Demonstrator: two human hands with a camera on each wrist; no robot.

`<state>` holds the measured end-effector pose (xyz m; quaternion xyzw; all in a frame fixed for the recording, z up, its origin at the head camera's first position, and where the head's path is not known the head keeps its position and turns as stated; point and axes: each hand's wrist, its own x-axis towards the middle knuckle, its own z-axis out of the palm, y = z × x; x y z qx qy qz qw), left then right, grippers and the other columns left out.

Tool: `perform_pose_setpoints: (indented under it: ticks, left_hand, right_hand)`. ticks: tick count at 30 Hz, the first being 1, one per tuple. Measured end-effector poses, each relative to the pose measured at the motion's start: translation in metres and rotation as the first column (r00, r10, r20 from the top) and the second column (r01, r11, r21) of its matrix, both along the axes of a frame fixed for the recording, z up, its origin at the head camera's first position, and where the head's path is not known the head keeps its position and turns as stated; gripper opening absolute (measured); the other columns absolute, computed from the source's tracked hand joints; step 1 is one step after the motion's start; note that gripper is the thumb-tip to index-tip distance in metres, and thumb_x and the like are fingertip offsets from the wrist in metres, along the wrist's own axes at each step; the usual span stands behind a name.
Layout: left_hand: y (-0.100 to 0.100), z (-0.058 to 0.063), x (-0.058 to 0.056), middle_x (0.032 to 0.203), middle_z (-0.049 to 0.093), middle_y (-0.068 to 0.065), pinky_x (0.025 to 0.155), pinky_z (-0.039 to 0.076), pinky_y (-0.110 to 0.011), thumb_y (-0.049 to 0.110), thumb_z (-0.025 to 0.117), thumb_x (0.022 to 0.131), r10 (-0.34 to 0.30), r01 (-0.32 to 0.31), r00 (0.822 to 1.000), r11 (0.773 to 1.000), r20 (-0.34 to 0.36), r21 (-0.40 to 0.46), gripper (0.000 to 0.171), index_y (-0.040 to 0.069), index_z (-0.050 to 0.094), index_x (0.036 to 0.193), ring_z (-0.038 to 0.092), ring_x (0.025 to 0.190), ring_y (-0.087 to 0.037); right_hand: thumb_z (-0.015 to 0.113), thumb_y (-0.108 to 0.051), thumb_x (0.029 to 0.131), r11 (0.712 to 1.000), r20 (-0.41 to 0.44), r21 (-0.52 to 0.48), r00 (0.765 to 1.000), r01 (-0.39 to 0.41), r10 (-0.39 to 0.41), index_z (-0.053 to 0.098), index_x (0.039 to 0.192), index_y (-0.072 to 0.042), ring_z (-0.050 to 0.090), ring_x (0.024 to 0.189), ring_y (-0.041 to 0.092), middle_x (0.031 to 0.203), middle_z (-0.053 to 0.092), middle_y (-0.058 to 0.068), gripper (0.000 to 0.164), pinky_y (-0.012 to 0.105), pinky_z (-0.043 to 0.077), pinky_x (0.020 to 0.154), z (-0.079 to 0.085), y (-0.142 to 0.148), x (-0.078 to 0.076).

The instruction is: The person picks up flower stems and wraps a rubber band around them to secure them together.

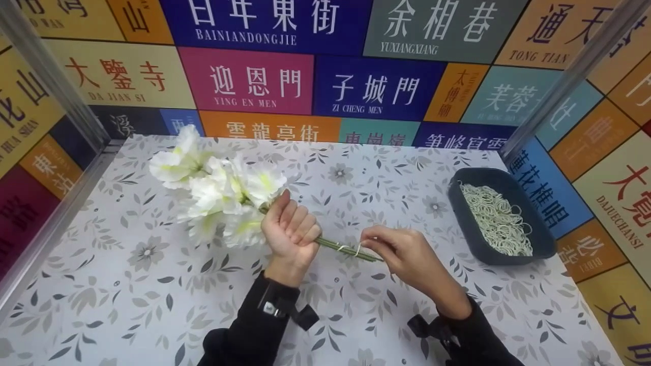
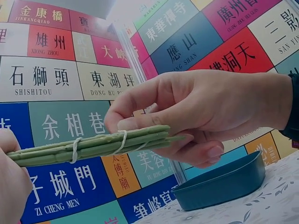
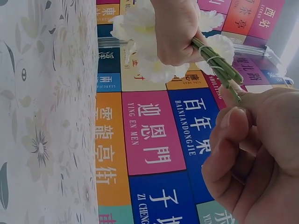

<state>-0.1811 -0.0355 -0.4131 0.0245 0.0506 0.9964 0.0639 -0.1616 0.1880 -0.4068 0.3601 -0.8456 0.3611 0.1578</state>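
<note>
White artificial flowers (image 1: pixel 218 190) with ruffled petals point to the far left in the head view. My left hand (image 1: pixel 291 231) grips their bundled green stems (image 1: pixel 330 245) just below the blooms, holding the bunch at a slant above the table. A pale rubber band (image 2: pixel 122 141) wraps round the stems near their cut ends, with another turn (image 2: pixel 75 150) farther up. At the stem ends, my right hand (image 1: pixel 407 254) pinches a stretched part of the band between thumb and index finger. Its other fingers are loosely curled, seen in the right wrist view.
A dark blue-grey tub (image 1: pixel 468 246) holding many pale rubber bands (image 1: pixel 496 221) stands at the right of the table. The tabletop (image 1: pixel 152 305) has a grey leaf and flower print. Colourful panels with lettering (image 1: pixel 249 81) enclose the back and sides.
</note>
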Motion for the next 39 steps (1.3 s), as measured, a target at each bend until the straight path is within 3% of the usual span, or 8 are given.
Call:
perform_pose_setpoints:
  ticks: [6, 10, 17, 23, 31, 35, 39]
  left_hand:
    - [0.012, -0.003, 0.005, 0.037, 0.034, 0.01, 0.031, 0.016, -0.019, 0.029, 0.034, 0.107, -0.077, 0.076, 0.997, 0.995, -0.006, -0.071, 0.059, 0.021, 0.037, 0.048, 0.017, 0.035, -0.004]
    - [0.02, -0.005, 0.009, 0.037, 0.035, 0.011, 0.031, 0.018, -0.018, 0.029, 0.036, 0.106, -0.115, 0.116, 0.993, 0.985, 0.012, -0.126, 0.059, 0.022, 0.037, 0.048, 0.021, 0.033, -0.004]
    - [0.016, -0.006, 0.005, 0.037, 0.033, 0.011, 0.031, 0.017, -0.018, 0.029, 0.034, 0.106, -0.099, 0.1, 0.995, 0.992, 0.017, -0.082, 0.059, 0.022, 0.036, 0.047, 0.017, 0.035, -0.004]
    - [0.012, -0.006, 0.004, 0.037, 0.033, 0.011, 0.031, 0.016, -0.018, 0.028, 0.035, 0.106, -0.082, 0.085, 0.996, 0.993, 0.039, -0.085, 0.059, 0.022, 0.035, 0.048, 0.016, 0.035, -0.004]
    - [0.008, -0.005, 0.001, 0.036, 0.035, 0.01, 0.03, 0.017, -0.018, 0.027, 0.039, 0.105, -0.038, 0.044, 0.997, 0.995, 0.065, -0.088, 0.058, 0.021, 0.036, 0.048, 0.021, 0.032, -0.003]
    - [0.008, -0.004, 0.002, 0.036, 0.035, 0.01, 0.03, 0.018, -0.018, 0.027, 0.039, 0.105, -0.031, 0.036, 0.997, 0.996, 0.067, -0.084, 0.058, 0.021, 0.036, 0.048, 0.021, 0.032, -0.003]
    - [0.008, -0.003, 0.002, 0.036, 0.034, 0.01, 0.03, 0.018, -0.018, 0.028, 0.038, 0.106, -0.039, 0.043, 0.997, 0.996, 0.061, -0.077, 0.058, 0.021, 0.036, 0.048, 0.019, 0.034, -0.004]
  right_hand:
    - [0.071, -0.012, 0.092, 0.998, -0.036, -0.018, 0.998, -0.057, 0.056, 0.074, 0.098, -0.014, 0.066, 0.071, 0.004, 0.09, 0.076, -0.006, 0.007, 0.012, 0.053, 0.067, -0.004, -0.004, -0.001]
    - [0.071, -0.01, 0.092, 0.997, -0.035, -0.031, 0.997, -0.067, 0.066, 0.074, 0.098, -0.013, 0.069, 0.074, 0.006, 0.091, 0.077, -0.004, 0.008, 0.013, 0.054, 0.07, -0.007, -0.006, -0.002]
    - [0.069, -0.014, 0.094, 0.992, 0.023, 0.021, 0.992, -0.125, 0.125, 0.074, 0.1, -0.012, 0.06, 0.062, 0.0, 0.089, 0.077, -0.002, 0.008, 0.01, 0.05, 0.061, -0.004, -0.005, 0.001]
    - [0.067, -0.017, 0.096, 0.984, 0.085, 0.047, 0.982, -0.173, 0.169, 0.072, 0.1, -0.014, 0.046, 0.054, -0.004, 0.074, 0.069, -0.005, 0.007, 0.009, 0.04, 0.049, 0.0, -0.005, 0.004]
    - [0.067, -0.002, 0.094, 0.991, 0.003, -0.129, 0.999, -0.041, 0.042, 0.067, 0.1, -0.013, 0.033, 0.047, -0.005, 0.057, 0.046, -0.009, 0.013, 0.011, 0.029, 0.043, 0.008, -0.005, 0.009]
    - [0.065, -0.002, 0.095, 0.987, 0.062, -0.161, 0.998, 0.002, 0.008, 0.066, 0.104, -0.011, 0.049, 0.053, -0.002, 0.065, 0.058, -0.008, 0.012, 0.014, 0.043, 0.047, 0.011, -0.007, 0.015]
    - [0.06, -0.01, 0.1, 0.99, 0.183, -0.127, 0.983, 0.057, -0.033, 0.063, 0.118, -0.009, 0.063, 0.071, 0.005, 0.084, 0.069, -0.006, 0.018, 0.023, 0.055, 0.058, 0.011, -0.015, 0.021]
